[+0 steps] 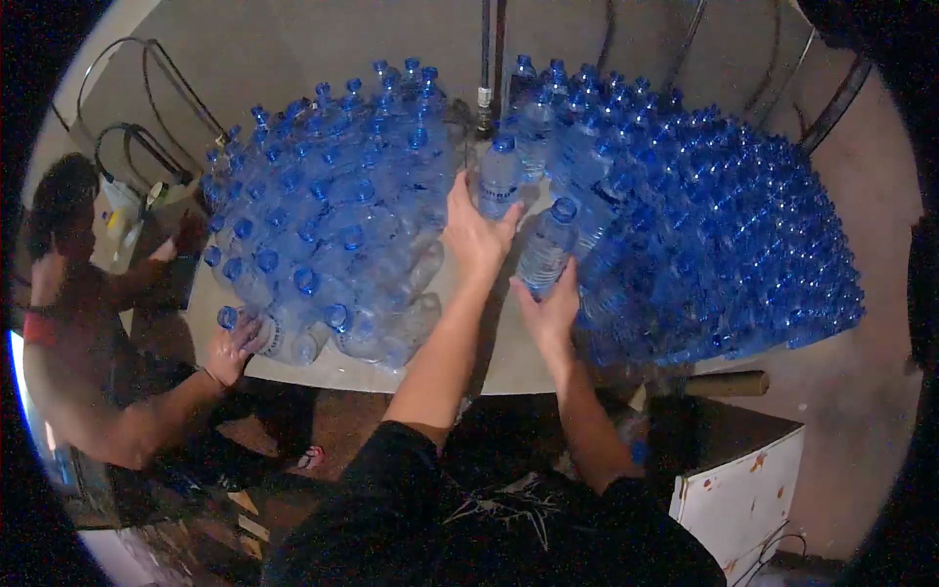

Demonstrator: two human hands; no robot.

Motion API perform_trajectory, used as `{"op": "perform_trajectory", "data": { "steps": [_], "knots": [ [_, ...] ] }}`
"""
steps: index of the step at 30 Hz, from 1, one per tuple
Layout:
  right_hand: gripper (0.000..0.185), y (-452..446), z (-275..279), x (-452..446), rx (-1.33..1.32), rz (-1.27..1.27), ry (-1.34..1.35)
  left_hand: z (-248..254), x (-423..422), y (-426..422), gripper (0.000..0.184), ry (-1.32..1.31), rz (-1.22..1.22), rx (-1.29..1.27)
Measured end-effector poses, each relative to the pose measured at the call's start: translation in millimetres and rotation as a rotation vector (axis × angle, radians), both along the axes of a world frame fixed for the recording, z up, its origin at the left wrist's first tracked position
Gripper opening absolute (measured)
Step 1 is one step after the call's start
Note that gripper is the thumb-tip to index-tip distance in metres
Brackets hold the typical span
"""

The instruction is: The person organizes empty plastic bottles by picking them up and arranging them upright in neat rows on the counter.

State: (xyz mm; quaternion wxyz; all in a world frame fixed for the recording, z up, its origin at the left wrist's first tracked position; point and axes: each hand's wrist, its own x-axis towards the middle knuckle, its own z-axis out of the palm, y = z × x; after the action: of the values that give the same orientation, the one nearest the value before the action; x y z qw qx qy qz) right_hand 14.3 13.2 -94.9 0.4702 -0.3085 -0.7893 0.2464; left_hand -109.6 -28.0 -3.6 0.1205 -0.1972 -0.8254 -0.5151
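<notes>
My left hand [476,232] is wrapped around the lower part of a clear plastic bottle [500,168] with a blue top and a printed label. This bottle is upright over the gap between two bottle groups. Nearer to me, my right hand [550,305] grips a second plastic bottle [550,245], ribbed and slightly tilted, with its blue top up. Beside that hand stands a dense block of blue-tinted bottles [704,225]. Left of my left hand is a looser crowd of clear bottles [333,205] with blue tops. Whether the tops are caps is hard to tell.
A co-worker [88,323] is at the left, one hand [233,347] touching a bottle at the table's [504,367] near edge. A vertical pole [485,68] rises behind the bottles. Black cables [147,147] hang at the back left. A stained white cabinet [738,489] stands below right.
</notes>
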Motion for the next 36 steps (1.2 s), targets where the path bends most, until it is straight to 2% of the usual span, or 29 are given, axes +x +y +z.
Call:
{"op": "perform_trajectory", "data": {
  "steps": [4, 7, 9, 12, 13, 15, 18, 19, 20, 22, 24, 26, 28, 30, 33, 36],
  "knots": [
    [0.069, -32, 52, 26, -0.028, 0.092, -0.051, -25, 6, -8, 0.092, -0.084, 0.011, 0.0],
    [0.062, -65, 61, 46, -0.104, 0.054, -0.086, -36, 5, -14, 0.09, -0.054, -0.057, 0.034],
    [0.058, -72, 72, 50, -0.064, 0.164, -0.029, -42, 2, -7, 0.088, -0.114, -0.07, 0.027],
    [0.055, -89, 106, 45, -0.157, 0.247, 0.103, -39, -12, -8, 0.086, -0.25, -0.144, -0.055],
    [0.056, -89, 111, 44, -0.097, 0.223, 0.098, -41, -14, -9, 0.086, -0.309, -0.183, -0.101],
    [0.056, -88, 120, 41, 0.012, 0.168, 0.085, -51, -13, -8, 0.083, -0.225, -0.154, -0.019],
    [0.05, -93, 161, 16, -0.076, 0.146, 0.128, -81, -6, 0, 0.079, -0.056, -0.025, 0.088],
    [0.042, -89, 172, -3, 0.018, 0.192, 0.203, -85, -3, 2, 0.077, 0.01, 0.038, 0.125],
    [0.036, -82, 185, -29, 0.11, 0.242, 0.279, -81, 5, -4, 0.076, -0.055, 0.024, 0.154],
    [0.023, -73, 239, -95, 0.297, 0.15, 0.287, -73, 29, -30, 0.071, -0.149, -0.004, 0.206],
    [0.028, -43, 271, -167, 0.41, 0.171, 0.07, -71, 54, -69, 0.062, -0.125, -0.159, 0.241],
    [0.036, -4, 276, -245, 0.481, 0.08, -0.293, -68, 73, -116, 0.053, -0.104, -0.39, 0.204],
    [0.045, 34, 270, -299, 0.424, 0.05, -0.74, -61, 80, -171, 0.045, -0.145, -0.613, 0.153],
    [0.05, 62, 240, -324, 0.469, 0.06, -0.853, -53, 74, -227, 0.038, -0.334, -0.783, 0.104],
    [0.051, 86, 210, -352, 0.402, 0.166, -1.021, -44, 59, -283, 0.032, -0.592, -0.817, 0.152],
    [0.047, 74, 229, -344, 0.595, 0.068, -1.036, -55, 54, -300, 0.029, -0.527, -0.71, 0.099]
  ]
}}
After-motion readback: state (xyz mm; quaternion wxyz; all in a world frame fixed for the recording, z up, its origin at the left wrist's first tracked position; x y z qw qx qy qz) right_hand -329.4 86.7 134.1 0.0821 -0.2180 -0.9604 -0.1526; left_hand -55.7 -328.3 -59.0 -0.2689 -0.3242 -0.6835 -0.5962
